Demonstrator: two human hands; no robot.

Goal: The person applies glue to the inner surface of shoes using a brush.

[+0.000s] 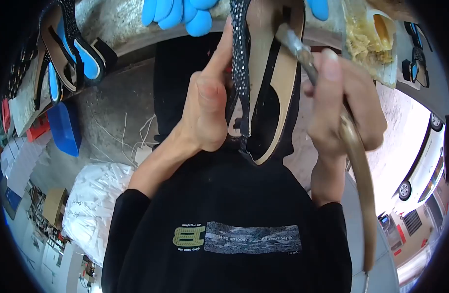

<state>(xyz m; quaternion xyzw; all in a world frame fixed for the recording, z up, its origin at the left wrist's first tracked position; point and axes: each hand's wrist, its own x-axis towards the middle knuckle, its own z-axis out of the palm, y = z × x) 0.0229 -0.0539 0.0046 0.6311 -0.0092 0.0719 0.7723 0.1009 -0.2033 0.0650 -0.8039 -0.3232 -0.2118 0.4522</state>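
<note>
My left hand grips a black sandal with a beige insole and a studded, sparkly strap, held upright in front of my chest. In my right hand is a brush with a long brown wooden handle and a metal ferrule. The brush's head reaches the upper part of the insole; its bristles are hard to make out. My black sleeves and printed shirt fill the lower part of the view.
Another person's blue-gloved hands rest at the top edge. Several sandals with blue insoles lie upper left, above a blue tray. A white sack of strips sits lower left. A container of yellowish stuff stands upper right.
</note>
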